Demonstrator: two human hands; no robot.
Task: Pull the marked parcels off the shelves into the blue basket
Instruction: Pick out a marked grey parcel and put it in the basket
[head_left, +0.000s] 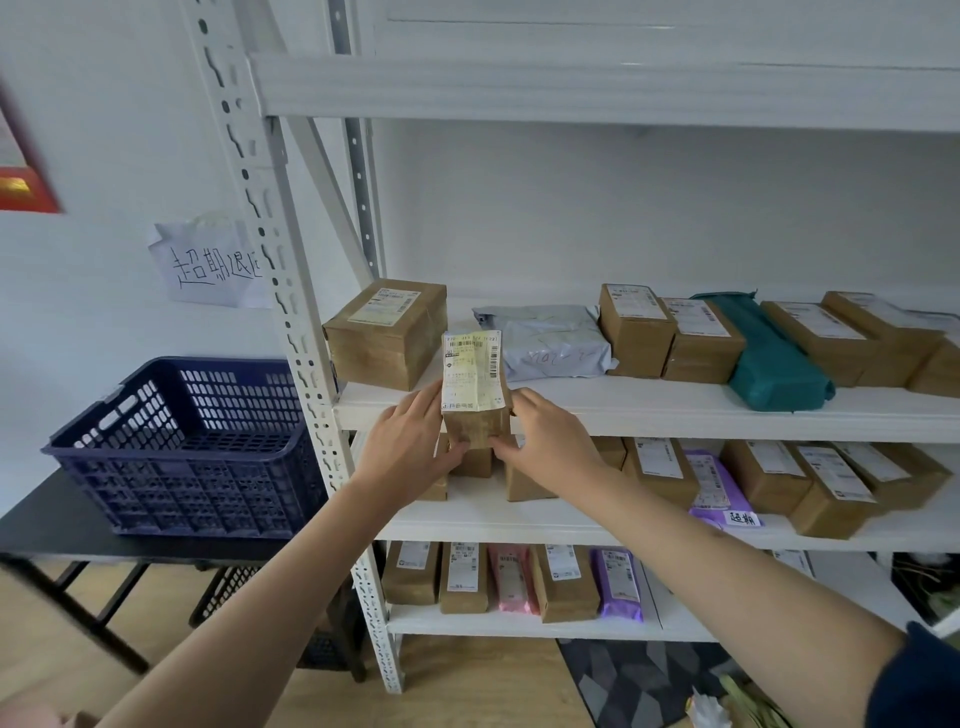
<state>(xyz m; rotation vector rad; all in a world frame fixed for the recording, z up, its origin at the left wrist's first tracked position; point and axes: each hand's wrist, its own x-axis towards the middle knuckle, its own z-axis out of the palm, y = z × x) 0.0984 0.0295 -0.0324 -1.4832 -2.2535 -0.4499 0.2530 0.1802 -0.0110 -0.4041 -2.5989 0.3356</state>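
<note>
I see brown cardboard parcels (387, 335) with white labels on white shelves (675, 410), a teal bag (774, 358), a pale grey mailer (550, 340), purple (719, 488) and pink (511, 577) pouches. The basket (171, 452) is dark blue with a slotted grid pattern, on a black desk (47, 525).
</note>
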